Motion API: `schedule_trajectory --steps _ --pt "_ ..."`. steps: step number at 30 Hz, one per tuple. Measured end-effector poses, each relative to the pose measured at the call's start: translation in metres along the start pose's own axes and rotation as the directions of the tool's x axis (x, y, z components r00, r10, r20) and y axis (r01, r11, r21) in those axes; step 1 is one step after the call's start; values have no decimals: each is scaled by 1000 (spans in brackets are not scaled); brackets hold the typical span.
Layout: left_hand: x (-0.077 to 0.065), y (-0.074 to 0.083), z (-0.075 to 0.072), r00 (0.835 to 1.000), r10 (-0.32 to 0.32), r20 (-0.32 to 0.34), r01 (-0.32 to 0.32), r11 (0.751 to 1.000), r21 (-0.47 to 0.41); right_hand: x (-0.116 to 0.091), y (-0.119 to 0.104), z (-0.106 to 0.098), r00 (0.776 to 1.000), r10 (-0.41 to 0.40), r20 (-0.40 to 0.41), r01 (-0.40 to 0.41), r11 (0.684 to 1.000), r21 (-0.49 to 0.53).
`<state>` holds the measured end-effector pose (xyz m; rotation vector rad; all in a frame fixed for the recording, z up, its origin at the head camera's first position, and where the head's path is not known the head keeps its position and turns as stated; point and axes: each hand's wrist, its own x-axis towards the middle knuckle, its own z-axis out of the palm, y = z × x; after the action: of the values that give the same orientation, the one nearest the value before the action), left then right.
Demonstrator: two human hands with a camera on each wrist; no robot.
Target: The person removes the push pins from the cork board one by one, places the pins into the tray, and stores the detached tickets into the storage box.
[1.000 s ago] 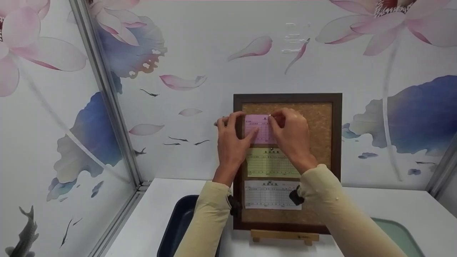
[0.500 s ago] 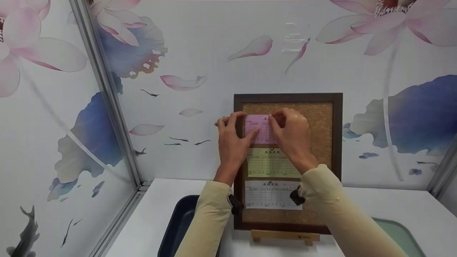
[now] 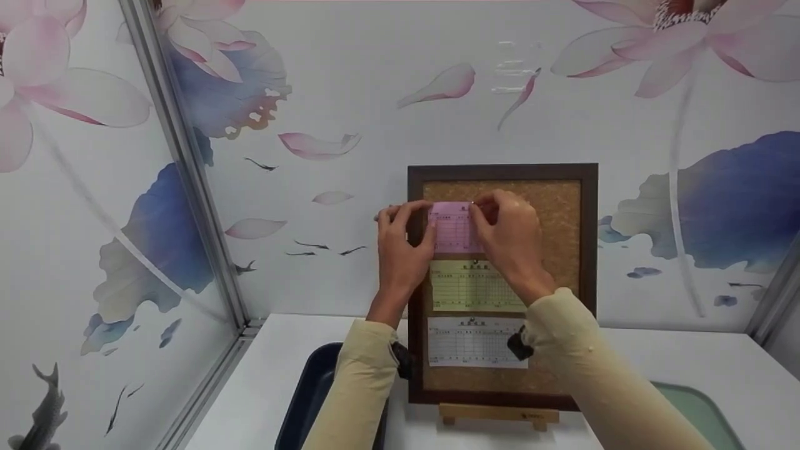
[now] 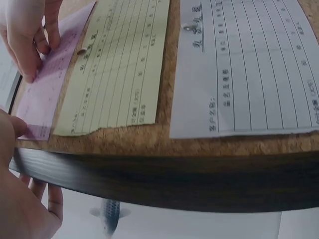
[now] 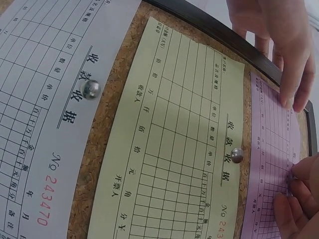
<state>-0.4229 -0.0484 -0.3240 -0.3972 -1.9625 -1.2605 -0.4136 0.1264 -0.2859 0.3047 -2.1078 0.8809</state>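
Note:
A pink receipt slip (image 3: pixel 452 230) lies against the upper part of a dark-framed cork board (image 3: pixel 560 250). My right hand (image 3: pixel 514 234) is at the slip's top edge, thumb and forefinger pinching a small pin, mostly hidden by the fingertips in the right wrist view. My left hand (image 3: pixel 400 253) grips the board's left side: thumb and forefinger rest at the slip's left end, other fingers reach behind the frame (image 4: pixel 149 179). Below, a yellow slip (image 3: pixel 478 287) and a white slip (image 3: pixel 469 340) are each held by a round silver pin (image 5: pixel 237 155) at the top middle.
The board leans upright on a small wooden stand (image 3: pixel 500 413) on a white table (image 3: pixel 250 387). A dark blue tray (image 3: pixel 303 400) stands at the left, partly behind the left sleeve. A green tray (image 3: pixel 694 406) is at the right. Behind rises a lotus-printed wall (image 3: pixel 350 75).
My left thumb has drawn back leftward from the middle of the pink slip to its left end, and that hand has shifted slightly left. My right hand stays in place.

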Motion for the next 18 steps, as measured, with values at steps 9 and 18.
schedule_trajectory --steps 9,18 --pt "1 -7 -2 999 39 13 -38 999 -11 0 1 0 1000 -17 -15 17 1000 -12" --pt "-2 -5 1 996 53 70 -58 995 75 0 1 1 1000 -21 -7 21 1000 -3"
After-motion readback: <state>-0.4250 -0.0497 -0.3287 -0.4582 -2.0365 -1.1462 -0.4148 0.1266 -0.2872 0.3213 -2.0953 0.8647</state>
